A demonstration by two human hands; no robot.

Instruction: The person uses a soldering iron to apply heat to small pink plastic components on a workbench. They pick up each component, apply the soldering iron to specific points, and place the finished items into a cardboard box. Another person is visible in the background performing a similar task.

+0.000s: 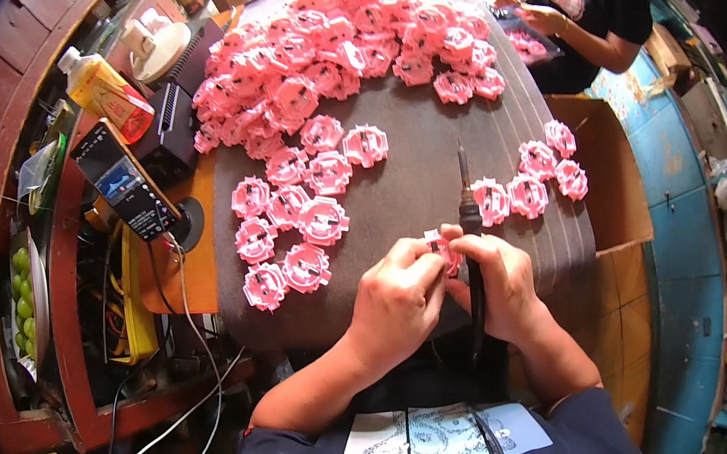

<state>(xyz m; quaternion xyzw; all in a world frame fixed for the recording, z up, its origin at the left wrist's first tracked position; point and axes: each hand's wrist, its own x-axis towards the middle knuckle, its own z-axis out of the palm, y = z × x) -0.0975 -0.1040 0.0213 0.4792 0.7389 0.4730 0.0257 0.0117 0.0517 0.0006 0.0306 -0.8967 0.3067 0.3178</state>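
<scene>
At near desk (pixel 416 172) edge, left hand (pixel 396 290) and right hand (pixel 507 282) pinch pink part (pixel 452 261); soldering iron (pixel 470 213) against right hand, tip far.

Left hand (pixel 397 295) and right hand (pixel 508 281) pinch a pink plastic part (pixel 450 258) at near edge of dark mat (pixel 414 154). Soldering iron (pixel 469 216) in right hand, tip pointing away. Heap of pink parts (pixel 297 96) at far end (more loosely clustered nearer). Lit smartphone (pixel 125 183) left; co-worker (pixel 602 27) upper right.
</scene>
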